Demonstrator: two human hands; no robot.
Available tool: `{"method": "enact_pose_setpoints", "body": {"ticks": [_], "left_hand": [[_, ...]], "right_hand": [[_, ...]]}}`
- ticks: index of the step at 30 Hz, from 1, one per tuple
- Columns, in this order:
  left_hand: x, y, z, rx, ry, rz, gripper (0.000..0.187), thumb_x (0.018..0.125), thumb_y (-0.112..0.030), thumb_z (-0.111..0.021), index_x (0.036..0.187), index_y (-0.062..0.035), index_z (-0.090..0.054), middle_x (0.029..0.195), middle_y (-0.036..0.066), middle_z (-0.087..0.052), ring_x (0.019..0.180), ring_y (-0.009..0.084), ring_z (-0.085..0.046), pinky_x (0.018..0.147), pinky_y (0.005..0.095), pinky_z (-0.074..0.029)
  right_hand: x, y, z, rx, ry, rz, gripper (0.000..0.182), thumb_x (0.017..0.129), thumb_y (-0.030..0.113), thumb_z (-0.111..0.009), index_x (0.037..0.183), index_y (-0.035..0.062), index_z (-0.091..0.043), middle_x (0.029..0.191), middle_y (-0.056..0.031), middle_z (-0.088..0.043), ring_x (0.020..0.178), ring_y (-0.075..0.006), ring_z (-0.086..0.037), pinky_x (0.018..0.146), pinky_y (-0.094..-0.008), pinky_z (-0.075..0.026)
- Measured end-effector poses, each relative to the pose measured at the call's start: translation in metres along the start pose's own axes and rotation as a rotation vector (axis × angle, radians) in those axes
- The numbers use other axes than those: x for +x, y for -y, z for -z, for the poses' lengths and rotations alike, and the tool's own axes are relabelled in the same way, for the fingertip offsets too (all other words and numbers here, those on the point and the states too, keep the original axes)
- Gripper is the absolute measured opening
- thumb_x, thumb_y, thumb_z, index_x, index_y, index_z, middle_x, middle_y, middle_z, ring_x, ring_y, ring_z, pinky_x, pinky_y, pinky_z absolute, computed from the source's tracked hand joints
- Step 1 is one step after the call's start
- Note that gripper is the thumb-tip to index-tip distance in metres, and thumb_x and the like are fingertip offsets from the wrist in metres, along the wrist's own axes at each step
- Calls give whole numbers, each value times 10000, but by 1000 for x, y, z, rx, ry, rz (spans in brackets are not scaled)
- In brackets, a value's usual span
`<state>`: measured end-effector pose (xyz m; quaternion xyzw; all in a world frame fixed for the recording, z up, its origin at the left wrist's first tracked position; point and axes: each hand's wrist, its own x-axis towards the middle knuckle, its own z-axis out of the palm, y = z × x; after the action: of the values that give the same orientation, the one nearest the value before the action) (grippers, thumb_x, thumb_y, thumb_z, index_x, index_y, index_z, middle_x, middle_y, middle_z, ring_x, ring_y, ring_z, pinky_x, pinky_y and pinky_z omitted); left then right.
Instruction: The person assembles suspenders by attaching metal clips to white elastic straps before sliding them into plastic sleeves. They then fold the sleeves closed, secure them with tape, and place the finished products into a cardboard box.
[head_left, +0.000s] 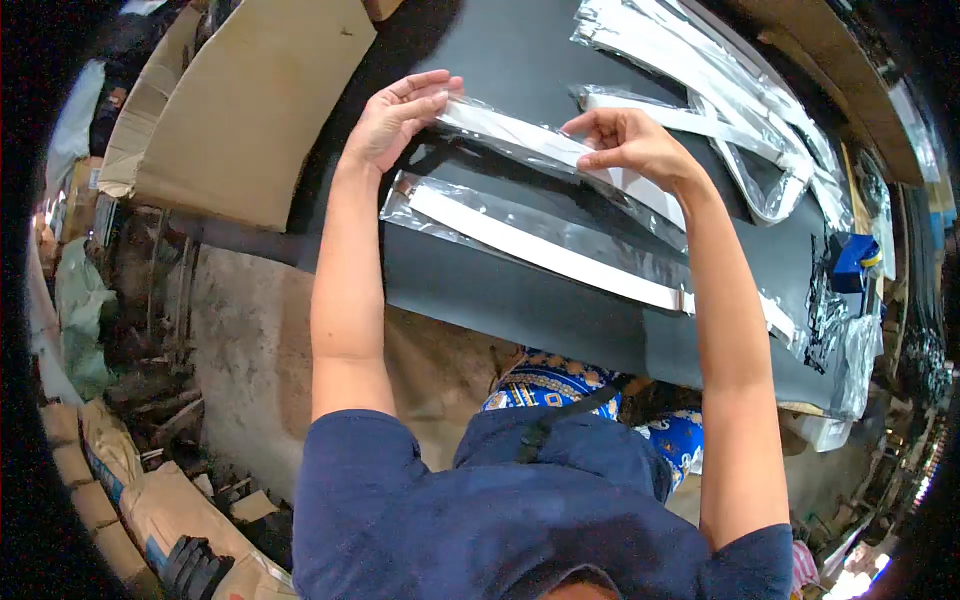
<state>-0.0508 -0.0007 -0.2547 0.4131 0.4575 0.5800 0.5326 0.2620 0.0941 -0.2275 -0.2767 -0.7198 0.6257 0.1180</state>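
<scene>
My left hand [405, 115] closes thumb and fingers on the left end of a white belt in a clear plastic sleeve [510, 132]. Farther right along that sleeve, my right hand [632, 148] pinches it between thumb and fingers. The sleeve slants down to the right, over the black tabletop [480, 290]. Nearer my body lies another white belt [550, 248] in a clear sleeve, with a metal piece near its right part. My right forearm hides some of it.
Several sleeved white belts [690, 60] lie piled at the back right, one of them looped. A blue tape dispenser [853, 262] stands at the right edge, beside loose clear plastic [855, 370]. An open cardboard box [250, 110] is on the left. Cartons [180, 510] sit at lower left.
</scene>
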Motion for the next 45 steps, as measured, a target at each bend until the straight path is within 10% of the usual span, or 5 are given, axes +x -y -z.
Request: {"method": "enact_pose_setpoints", "body": {"ticks": [8,13,24,29,45], "left_hand": [[2,4,-1,-70,-179,-72,301,925,-320,-616,1049,-48,-659,1167,122,-653,1101,197,-605,964,350,-459],[3,8,7,445,-477,-126,549,891,-508,-608,1164,-32,-595,659,44,-614,474,57,-509,435,198,-398],[1,-2,-25,309,-200,139,757,867,-737,-362,932,-22,-600,638,92,-620,485,118,-594,457,208,-469],[-1,3,-22,423,-241,60,307,817,-207,-752,977,-7,-583,816,115,-665,683,160,-670,566,238,-538],[0,-2,-3,16,-154,-98,396,908,-97,-628,1259,42,-510,1211,150,-565,1041,193,-605,948,316,-500]], "right_hand": [[-3,3,-3,-80,-65,-105,368,712,120,-764,1058,18,-690,837,-39,-669,746,-101,-600,647,-229,-447],[-8,7,-7,-9,-104,-42,321,741,127,-740,1041,22,-689,846,-34,-669,755,-107,-615,686,-246,-478],[-9,16,-14,-123,59,58,320,801,154,-739,1078,13,-662,821,-17,-646,741,-69,-595,663,-219,-467],[-15,9,-14,-316,-102,18,355,792,204,-756,1081,18,-666,672,29,-515,626,-60,-441,550,-235,-332],[-90,22,69,-429,-344,230,380,875,205,-652,1210,30,-612,984,-109,-687,906,-146,-630,833,-293,-492]]}}
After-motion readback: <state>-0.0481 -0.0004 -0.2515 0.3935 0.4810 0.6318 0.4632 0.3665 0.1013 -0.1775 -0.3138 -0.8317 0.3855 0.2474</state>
